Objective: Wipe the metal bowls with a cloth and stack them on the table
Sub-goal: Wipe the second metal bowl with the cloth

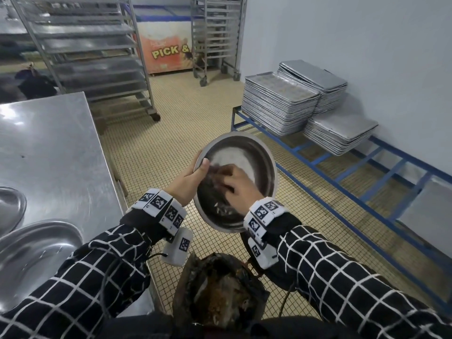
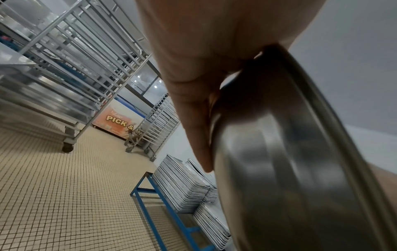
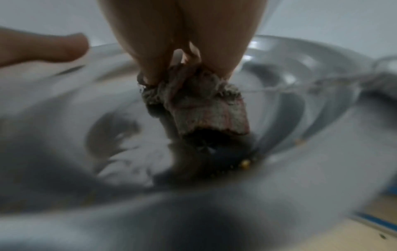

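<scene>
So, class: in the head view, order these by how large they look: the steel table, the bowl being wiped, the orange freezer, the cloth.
1. Steel table
2. Bowl being wiped
3. Orange freezer, though it stands far back, so its true size is probably greater
4. Cloth, mostly hidden under the right hand

bowl (image 1: 247,152) is showing as polished metal: glossy inside, smeared reflections, brushed sheen on the outer wall in the left wrist view (image 2: 285,169). cloth (image 3: 204,108) is looking like coarse woven fabric, frayed at the edges, loose threads, matt, stained. table (image 1: 53,148) is reading as brushed steel, satin gloss with fine scratches. other bowls on the table (image 1: 36,250) are looking equally shiny. stacked trays (image 1: 278,111) are showing dull matt metal. floor (image 1: 186,113) is small matt tiles. low rack frame (image 1: 325,157) is painted metal. sleeves (image 1: 97,270) are soft woven cloth.
</scene>
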Available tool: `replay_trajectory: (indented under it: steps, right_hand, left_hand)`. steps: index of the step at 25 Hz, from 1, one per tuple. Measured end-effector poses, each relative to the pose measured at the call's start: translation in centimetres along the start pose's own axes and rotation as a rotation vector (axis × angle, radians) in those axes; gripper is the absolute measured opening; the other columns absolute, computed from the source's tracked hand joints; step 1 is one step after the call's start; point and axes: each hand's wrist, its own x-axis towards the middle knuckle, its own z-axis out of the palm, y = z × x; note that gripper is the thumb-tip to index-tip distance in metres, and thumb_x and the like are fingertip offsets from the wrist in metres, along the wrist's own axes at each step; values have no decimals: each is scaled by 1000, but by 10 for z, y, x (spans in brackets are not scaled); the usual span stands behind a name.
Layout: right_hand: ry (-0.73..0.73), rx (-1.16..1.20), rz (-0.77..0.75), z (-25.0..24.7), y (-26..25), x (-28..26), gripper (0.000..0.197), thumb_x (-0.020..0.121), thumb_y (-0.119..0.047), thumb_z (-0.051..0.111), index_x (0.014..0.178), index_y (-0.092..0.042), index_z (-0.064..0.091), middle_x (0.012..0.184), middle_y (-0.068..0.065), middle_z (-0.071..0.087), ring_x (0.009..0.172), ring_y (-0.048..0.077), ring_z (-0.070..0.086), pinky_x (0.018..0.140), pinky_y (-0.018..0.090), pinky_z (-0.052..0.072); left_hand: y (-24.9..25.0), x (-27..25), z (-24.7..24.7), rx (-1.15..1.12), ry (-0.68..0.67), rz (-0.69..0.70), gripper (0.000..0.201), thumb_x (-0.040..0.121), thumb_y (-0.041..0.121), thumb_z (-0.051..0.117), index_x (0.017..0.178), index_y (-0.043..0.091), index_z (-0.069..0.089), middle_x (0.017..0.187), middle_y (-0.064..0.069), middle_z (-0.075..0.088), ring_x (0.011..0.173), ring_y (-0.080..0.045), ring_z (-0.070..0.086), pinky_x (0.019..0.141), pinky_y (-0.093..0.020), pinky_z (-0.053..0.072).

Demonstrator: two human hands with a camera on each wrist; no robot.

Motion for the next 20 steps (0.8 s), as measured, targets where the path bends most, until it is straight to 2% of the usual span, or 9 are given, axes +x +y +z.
replay_trajectory:
  steps: [4,6,8,10,12,15,17,19,20]
  right_hand:
    - [-201,8,-78,16,9,-19,35,93,-9,52,127,-13,59,138,3,48,112,9,48,93,16,36]
    - [-242,-31,-90,13,20,-23,32,92,-7,52,123,-10,62,127,8,55,100,11,51,82,19,40]
    - [-237,-47,-85,8,30,-27,28,93,-7,52,118,-9,65,112,9,60,98,18,54,84,27,43]
    - [-123,14,9,6,34,-35,24,96,-16,50,114,-13,66,99,0,64,90,13,58,81,27,46]
    - [69,228,244,4,28,-37,27,98,-26,48,119,-21,63,94,-8,66,83,6,62,72,20,50]
    - [263,420,417,0,7,-33,34,99,-32,45,128,-20,58,108,-5,67,94,5,62,65,6,46]
    - [202,453,334,2,-16,-33,38,99,-33,43,132,-19,54,110,-1,67,94,6,62,70,10,50]
    - [80,358,73,13,-35,-38,43,99,-34,42,140,-20,45,127,-1,61,111,4,57,95,20,48]
    - [27,283,-68,21,-35,-41,46,100,-34,40,145,-22,37,141,-3,49,126,3,46,107,23,37]
  left_hand:
    - [4,3,-5,-7,135,93,30,92,53,38,121,63,34,121,4,57,106,-20,62,84,-38,55]
    - [3,4,-9,-22,173,123,32,90,53,40,121,61,37,124,1,58,105,-22,65,83,-43,55]
    - [3,2,-7,26,204,155,37,91,52,39,128,56,36,124,0,58,99,-19,67,79,-42,57]
    - [4,-1,-3,60,234,186,45,91,53,36,136,50,29,129,-3,55,99,-16,66,75,-33,58]
    - [0,-1,2,56,295,189,49,94,48,34,142,41,25,125,-2,55,97,-9,64,68,-18,54]
    - [-5,-4,10,-16,378,157,43,102,32,29,144,33,21,112,7,52,87,6,60,62,-7,48]
    - [-5,-6,17,-56,353,119,44,102,36,27,145,34,17,125,7,47,105,-1,54,74,-6,48]
    - [-3,-4,18,-71,340,89,59,99,46,29,151,26,12,148,5,33,134,-12,35,102,-13,36]
    - [1,-5,17,-68,337,81,62,98,47,30,152,23,11,150,9,27,138,-8,26,105,-8,29]
